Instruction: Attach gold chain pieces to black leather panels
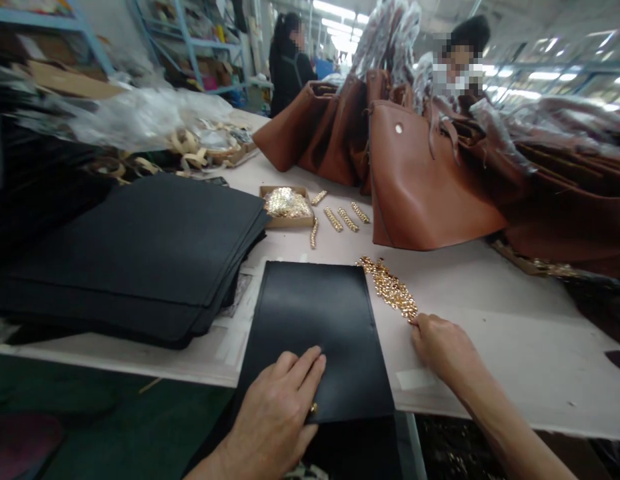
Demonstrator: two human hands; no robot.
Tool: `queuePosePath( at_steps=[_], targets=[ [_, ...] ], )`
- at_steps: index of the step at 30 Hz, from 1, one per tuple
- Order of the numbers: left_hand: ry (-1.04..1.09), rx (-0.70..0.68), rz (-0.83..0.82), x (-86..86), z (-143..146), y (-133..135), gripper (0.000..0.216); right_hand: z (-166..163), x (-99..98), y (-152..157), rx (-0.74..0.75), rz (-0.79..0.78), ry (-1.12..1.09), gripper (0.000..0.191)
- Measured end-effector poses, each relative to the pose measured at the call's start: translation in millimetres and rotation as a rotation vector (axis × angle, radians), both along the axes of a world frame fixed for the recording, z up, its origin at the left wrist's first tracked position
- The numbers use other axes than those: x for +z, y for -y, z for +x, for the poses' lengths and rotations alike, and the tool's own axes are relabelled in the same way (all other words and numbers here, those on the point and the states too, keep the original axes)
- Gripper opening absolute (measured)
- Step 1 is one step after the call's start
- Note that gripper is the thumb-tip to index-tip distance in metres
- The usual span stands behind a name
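flat panel [320,333], near centre: plain black, faint sheen
pile of chain pieces [390,288], right of the panel: shiny gold
stack of sheets [140,253], left: matte black, no pattern
small box [286,203], far centre: tan card, held glittering gold pieces
short chains [340,219], beside the box: gold
handbags [430,180], far right: reddish brown, one with a pale round stud
handle wrapping [390,33], far: silvery white
table [515,333]: pale pinkish white
shelving [190,40], far left: blue
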State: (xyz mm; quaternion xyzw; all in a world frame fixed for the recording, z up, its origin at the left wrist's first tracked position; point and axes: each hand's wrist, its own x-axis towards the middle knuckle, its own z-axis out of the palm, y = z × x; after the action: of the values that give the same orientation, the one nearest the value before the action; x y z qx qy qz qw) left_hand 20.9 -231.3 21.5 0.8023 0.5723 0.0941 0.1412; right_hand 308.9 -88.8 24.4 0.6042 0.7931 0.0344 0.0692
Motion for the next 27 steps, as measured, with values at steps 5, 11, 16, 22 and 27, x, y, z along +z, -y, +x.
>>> queuePosePath(
  at_steps=[5,11,16,22,27],
  targets=[
    [-0.012,-0.048,0.034,1.1,-10,-9,0.069,-1,-0.5,-5,-0.055,-0.004,0.112,0.02],
    [-0.002,-0.086,0.124,-6.6,-16,-6,0.078,-8,16.3,9,-0.087,-0.127,-0.454,0.022],
    [-0.01,-0.089,0.197,-12.9,-17,-2,0.078,-78,21.6,36,0.064,-0.516,-0.941,0.027],
    [0.011,-0.111,0.243,-16.0,-20,-3,0.067,-123,21.4,37,0.212,-0.524,-0.721,0.016],
    [0.033,-0.127,0.215,-17.7,-21,-3,0.061,-129,25.8,33,0.275,-0.518,-0.627,0.015]
  ],
)
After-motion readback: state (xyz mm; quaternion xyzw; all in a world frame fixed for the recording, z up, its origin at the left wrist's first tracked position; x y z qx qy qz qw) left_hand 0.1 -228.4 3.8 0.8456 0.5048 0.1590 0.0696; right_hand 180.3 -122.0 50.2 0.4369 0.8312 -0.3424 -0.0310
